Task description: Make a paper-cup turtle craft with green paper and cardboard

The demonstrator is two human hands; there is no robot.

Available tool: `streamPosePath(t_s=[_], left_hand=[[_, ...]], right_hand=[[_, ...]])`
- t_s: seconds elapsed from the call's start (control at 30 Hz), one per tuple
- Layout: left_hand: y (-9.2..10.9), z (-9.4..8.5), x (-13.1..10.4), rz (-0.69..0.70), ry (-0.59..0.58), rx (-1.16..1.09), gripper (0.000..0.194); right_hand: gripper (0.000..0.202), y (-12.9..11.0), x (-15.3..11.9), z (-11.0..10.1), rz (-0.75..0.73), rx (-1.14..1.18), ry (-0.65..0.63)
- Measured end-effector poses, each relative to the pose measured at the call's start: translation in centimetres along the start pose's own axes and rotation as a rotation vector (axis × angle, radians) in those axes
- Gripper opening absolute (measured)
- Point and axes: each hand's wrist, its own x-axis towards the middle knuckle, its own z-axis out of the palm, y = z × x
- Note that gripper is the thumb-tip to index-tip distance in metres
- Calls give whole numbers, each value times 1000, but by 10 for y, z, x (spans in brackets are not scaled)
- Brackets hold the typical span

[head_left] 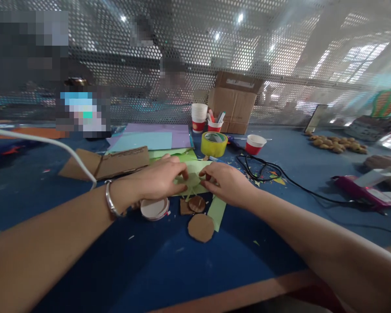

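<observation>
My left hand (164,176) rests at the left side of a light green paper sheet (200,167), fingers curved and apart from the thumb. On the sheet's right side is my right hand (230,181), its fingers bent toward the left hand. Between the hands lies a small pale green piece (193,179); whether the fingertips touch it is unclear. Just below are a small brown disc (197,204) on a cardboard square (184,207), a larger cardboard disc (201,227) and a green strip (217,212). White round lids (154,209) sit under my left wrist.
Folded cardboard (124,163) and coloured paper (143,140) lie behind my left arm. Yellow tape (214,144), a paper cup (254,144), stacked cups (199,117) and a box (233,104) stand farther back. A black cable (293,184) crosses the right. Another person's hand (386,167) is at far right.
</observation>
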Motion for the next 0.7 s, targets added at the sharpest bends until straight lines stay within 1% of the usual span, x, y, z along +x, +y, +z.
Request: streamPosePath(t_s=[0.1, 0.27, 0.37, 0.47, 0.5, 0.57, 0.63, 0.7], left_hand=[[4, -1, 0, 6, -31, -32, 18], [13, -2, 1, -32, -18, -76, 11], [16, -5, 2, -67, 50, -97, 12], [20, -15, 1, -50, 155, -54, 12], [22, -19, -1, -42, 156, -19, 11], [25, -26, -6, -60, 114, 15, 8], [29, -29, -12, -27, 28, 32, 8], [33, -28, -18, 10, -54, 13, 14]], right_hand=[[19, 0, 1, 1, 6, 38, 3], [22, -2, 0, 1, 3, 89, -8], [20, -4, -2, -1, 6, 94, 12], [11, -8, -5, -4, 7, 97, 21], [11, -9, -7, -5, 4, 106, 9], [17, -13, -10, -7, -19, 129, -40], [24, -16, -12, -8, -61, 139, -94], [28, -18, -14, -9, -93, 142, -124]])
